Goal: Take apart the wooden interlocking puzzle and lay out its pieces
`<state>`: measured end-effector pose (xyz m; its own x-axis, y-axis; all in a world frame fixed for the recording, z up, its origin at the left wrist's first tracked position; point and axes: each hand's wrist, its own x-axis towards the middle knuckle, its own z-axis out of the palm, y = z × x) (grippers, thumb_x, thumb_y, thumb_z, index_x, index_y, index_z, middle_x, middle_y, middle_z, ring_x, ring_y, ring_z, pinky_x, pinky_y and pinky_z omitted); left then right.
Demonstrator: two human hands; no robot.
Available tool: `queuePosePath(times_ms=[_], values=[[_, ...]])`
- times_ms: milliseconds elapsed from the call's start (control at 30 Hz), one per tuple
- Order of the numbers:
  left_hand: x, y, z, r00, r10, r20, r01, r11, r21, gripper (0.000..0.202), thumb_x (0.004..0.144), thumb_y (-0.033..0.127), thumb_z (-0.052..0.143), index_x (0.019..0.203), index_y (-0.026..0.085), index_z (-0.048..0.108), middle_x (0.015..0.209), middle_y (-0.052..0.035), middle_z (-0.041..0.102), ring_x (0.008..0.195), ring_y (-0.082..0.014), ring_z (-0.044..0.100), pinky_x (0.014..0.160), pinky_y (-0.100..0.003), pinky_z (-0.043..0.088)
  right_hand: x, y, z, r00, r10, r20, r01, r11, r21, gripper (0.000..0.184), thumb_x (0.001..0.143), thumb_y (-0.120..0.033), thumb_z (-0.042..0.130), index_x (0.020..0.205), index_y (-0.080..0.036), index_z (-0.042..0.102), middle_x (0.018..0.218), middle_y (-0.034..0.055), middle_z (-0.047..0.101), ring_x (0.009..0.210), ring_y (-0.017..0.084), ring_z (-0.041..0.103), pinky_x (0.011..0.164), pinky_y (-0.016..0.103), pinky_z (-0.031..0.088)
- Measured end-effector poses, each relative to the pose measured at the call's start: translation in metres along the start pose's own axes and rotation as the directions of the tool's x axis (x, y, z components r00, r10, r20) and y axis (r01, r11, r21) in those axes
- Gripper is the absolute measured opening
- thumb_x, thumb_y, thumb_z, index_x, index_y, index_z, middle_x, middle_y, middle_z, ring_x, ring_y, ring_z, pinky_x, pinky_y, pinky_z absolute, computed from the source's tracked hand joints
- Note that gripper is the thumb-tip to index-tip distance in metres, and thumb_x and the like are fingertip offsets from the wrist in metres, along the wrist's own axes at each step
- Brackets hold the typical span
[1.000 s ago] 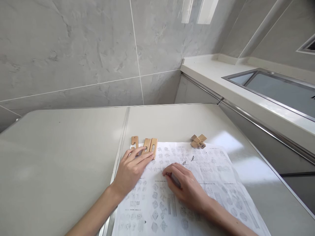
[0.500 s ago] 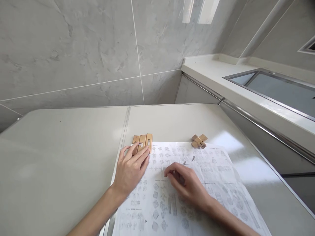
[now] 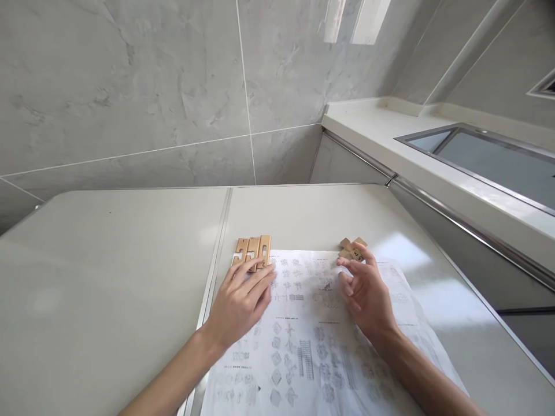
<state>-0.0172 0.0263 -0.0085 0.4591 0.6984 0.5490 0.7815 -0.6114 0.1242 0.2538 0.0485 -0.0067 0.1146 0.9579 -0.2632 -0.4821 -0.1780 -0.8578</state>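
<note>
Three notched wooden puzzle pieces [image 3: 254, 247] lie side by side at the top left corner of a printed instruction sheet [image 3: 303, 315], dark marks on their faces. My left hand [image 3: 240, 297] rests flat with fingers outstretched, its fingertips at the near ends of these pieces. Over the sheet's upper right part, my right hand [image 3: 368, 289] is raised with fingers apart and curved, nothing between them. Its fingertips are close to a small group of crossed wooden puzzle pieces [image 3: 346, 248] bearing a dark number; whether they touch cannot be made out.
The pale table [image 3: 130, 277] has a metal seam [image 3: 219, 231] running left of the sheet. A grey tiled wall [image 3: 173, 86] stands behind it. On the right are a white counter [image 3: 373, 124] and a sink [image 3: 489, 156].
My right hand has moved right and away from me, from the sheet's middle to the crossed pieces, its fingers opening. My left hand has drawn back slightly, uncovering more of the three pieces.
</note>
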Motion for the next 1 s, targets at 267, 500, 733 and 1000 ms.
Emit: queuePosePath(times_ms=[267,500,733,1000], values=[[0.000,0.000,-0.001,1.000,0.004,-0.012,-0.005,0.997,-0.072,0.033,0.095,0.001,0.064,0.121,0.021,0.072,0.122,-0.0031,0.082,0.120,-0.0290,0.069,0.101,-0.047,0.054,0.008,-0.003,-0.003,0.999,0.046,-0.030,-0.038,0.977,0.209,0.033,0.081,-0.032,0.079,0.111,-0.024,0.067,0.096,0.0012,0.065,0.050,0.006,0.045,0.030,0.013,0.037],[0.003,0.002,-0.003,0.998,-0.019,-0.056,0.010,0.988,-0.155,0.030,0.096,0.005,0.068,0.120,0.023,0.071,0.111,-0.0015,0.083,0.110,-0.0269,0.071,0.097,-0.045,0.055,-0.002,0.002,0.005,0.962,0.084,0.259,-0.124,0.982,0.141,0.018,0.094,-0.041,0.070,0.093,-0.023,0.068,0.080,-0.0011,0.064,0.046,0.008,0.045,0.032,0.015,0.036],[-0.004,0.018,-0.017,0.906,-0.319,0.278,0.424,0.694,-0.582,0.064,0.093,0.045,0.081,0.148,0.031,0.053,0.140,-0.0105,0.069,0.121,-0.0280,0.069,0.101,-0.044,0.060,-0.024,0.017,0.008,0.706,0.195,0.681,-0.257,0.966,-0.010,0.032,0.103,-0.046,0.065,0.087,-0.019,0.069,0.074,0.0013,0.070,0.045,0.009,0.053,0.040,0.018,0.040],[0.008,0.028,-0.018,0.830,-0.126,0.543,0.556,0.253,-0.792,0.062,0.077,0.061,0.089,0.127,0.028,0.071,0.123,-0.0101,0.073,0.112,-0.0322,0.070,0.098,-0.047,0.057,-0.031,0.019,0.010,0.466,0.337,0.818,-0.256,0.936,-0.240,0.032,0.104,-0.051,0.065,0.098,-0.019,0.066,0.079,0.0015,0.073,0.048,0.008,0.060,0.040,0.017,0.038]])
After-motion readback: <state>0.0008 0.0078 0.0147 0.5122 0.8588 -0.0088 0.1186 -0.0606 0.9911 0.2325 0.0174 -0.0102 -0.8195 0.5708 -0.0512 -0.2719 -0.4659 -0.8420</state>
